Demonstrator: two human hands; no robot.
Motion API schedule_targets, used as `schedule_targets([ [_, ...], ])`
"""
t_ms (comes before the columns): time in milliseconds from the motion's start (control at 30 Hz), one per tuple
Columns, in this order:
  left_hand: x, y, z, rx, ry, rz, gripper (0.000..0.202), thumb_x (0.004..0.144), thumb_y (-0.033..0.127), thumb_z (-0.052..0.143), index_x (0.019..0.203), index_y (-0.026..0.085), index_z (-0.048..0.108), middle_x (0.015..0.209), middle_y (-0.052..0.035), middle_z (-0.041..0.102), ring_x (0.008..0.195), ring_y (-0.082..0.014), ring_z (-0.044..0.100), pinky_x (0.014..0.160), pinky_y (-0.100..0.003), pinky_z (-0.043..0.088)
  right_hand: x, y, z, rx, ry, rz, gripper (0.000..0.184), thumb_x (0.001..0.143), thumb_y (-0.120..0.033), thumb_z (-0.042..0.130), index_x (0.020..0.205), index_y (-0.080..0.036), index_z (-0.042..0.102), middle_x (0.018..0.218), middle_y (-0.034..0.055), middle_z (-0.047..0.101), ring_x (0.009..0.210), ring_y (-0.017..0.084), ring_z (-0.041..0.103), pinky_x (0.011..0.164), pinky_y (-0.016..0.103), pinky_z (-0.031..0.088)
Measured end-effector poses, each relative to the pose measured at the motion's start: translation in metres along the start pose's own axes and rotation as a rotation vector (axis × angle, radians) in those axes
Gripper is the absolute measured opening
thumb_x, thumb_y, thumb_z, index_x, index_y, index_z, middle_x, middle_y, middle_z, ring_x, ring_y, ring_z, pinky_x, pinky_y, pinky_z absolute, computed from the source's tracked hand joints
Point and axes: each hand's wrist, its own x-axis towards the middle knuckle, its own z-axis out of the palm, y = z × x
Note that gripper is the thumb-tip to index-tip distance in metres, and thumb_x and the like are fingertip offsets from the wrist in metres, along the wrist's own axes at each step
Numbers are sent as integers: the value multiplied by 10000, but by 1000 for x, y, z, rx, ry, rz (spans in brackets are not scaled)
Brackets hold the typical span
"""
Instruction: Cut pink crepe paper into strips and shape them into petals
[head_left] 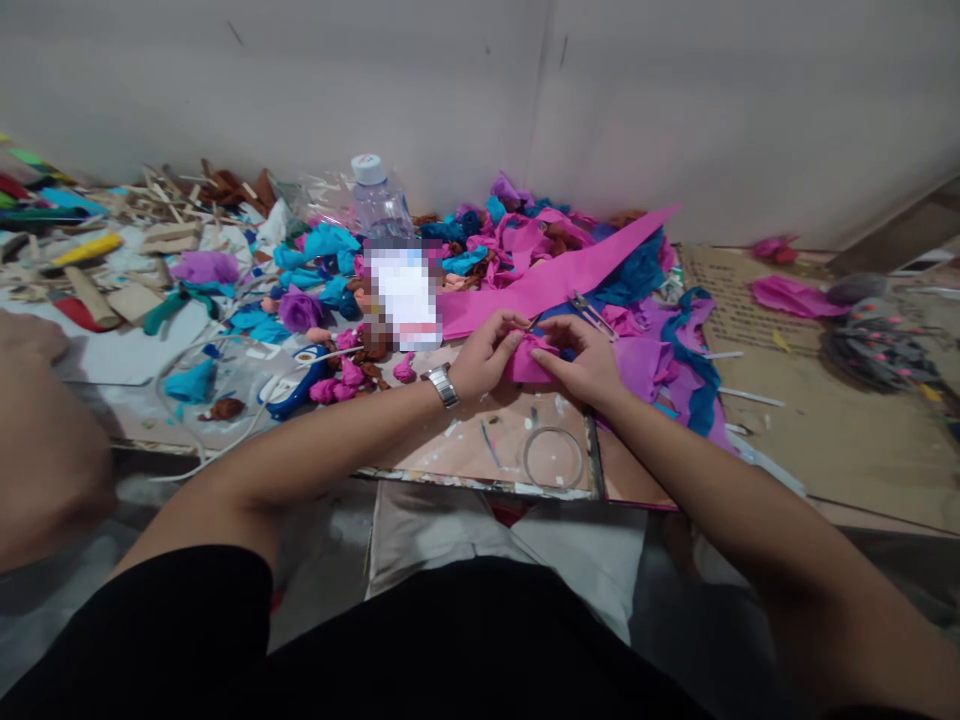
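Observation:
My left hand (486,352), with a metal watch on its wrist, and my right hand (583,358) both pinch a small folded piece of pink crepe paper (529,362) on the cardboard work board. Their fingers are closed on the paper from either side. A long pink paper strip (555,280) runs from just behind my hands up to the right. Metal scissors (589,312) lie just beyond my right hand.
Heaps of pink, blue and purple crepe paper (637,270), finished paper roses (300,310), a plastic water bottle (379,205), a blue glue gun (296,385), a wire ring (553,458) and wooden sticks (172,195) lie about. Another person's limb (41,440) is at far left. The wall stands behind.

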Motion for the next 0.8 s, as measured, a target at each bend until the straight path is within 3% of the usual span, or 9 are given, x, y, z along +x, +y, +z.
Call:
schedule_targets([
  [233, 0, 0, 0, -41, -12, -64, 396, 1073, 571, 559, 1240, 211, 563, 1141, -90, 718, 1059, -212, 709, 955, -371, 556, 1, -12, -4, -121, 20, -134, 179, 919, -382, 787, 1010, -230, 813, 980, 57, 819, 813, 204, 704, 756, 356, 582],
  [433, 0, -3, 0, -57, -37, -66, 436, 1065, 613, 551, 1240, 214, 563, 1120, -81, 713, 1027, -209, 705, 923, -359, 554, 1, -13, -5, -173, 26, -183, 217, 949, -406, 778, 1087, -244, 819, 1005, 57, 835, 820, 208, 727, 773, 365, 595],
  [800, 1, -5, -2, -108, -90, -59, 425, 1069, 615, 539, 1216, 216, 559, 1073, -71, 684, 945, -187, 668, 858, -339, 550, 1, -11, -8, -204, -3, -362, 128, 984, -341, 746, 1052, -287, 840, 1011, 53, 842, 910, 229, 780, 851, 398, 620],
])
